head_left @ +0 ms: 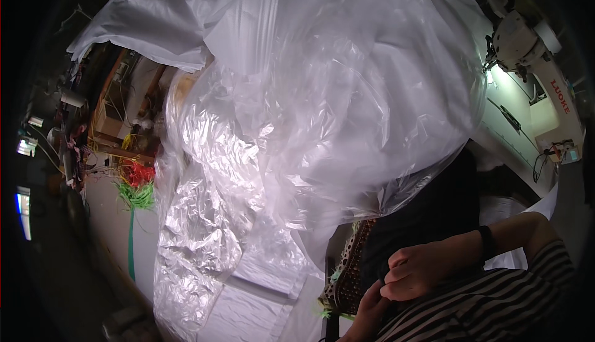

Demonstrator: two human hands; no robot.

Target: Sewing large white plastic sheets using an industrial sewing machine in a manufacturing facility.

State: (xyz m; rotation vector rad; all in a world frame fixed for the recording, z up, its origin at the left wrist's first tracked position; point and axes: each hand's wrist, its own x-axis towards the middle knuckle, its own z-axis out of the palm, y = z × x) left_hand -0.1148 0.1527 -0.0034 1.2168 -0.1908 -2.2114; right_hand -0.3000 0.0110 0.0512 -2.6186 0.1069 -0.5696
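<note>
My right hand [412,272], a dark band on its wrist, is closed with curled fingers in front of my striped top. Its fingertips meet those of my left hand [370,308], which is pinched beneath it. Whatever lies between the fingers is hidden or too small to name. Black cloth [427,202] lies just beyond the hands. A large, full bag of clear plastic [372,94] with white material inside fills the middle of the view. Crumpled shiny plastic [198,243] spreads down its left side, next to white folded material [248,311].
A sewing machine [520,44] with a lit lamp stands at the far right. Green strings [136,194] and red strings [137,171] hang at the left. Another white bundle [149,20] sits at the back left. A brown perforated thing [347,271] is left of my hands.
</note>
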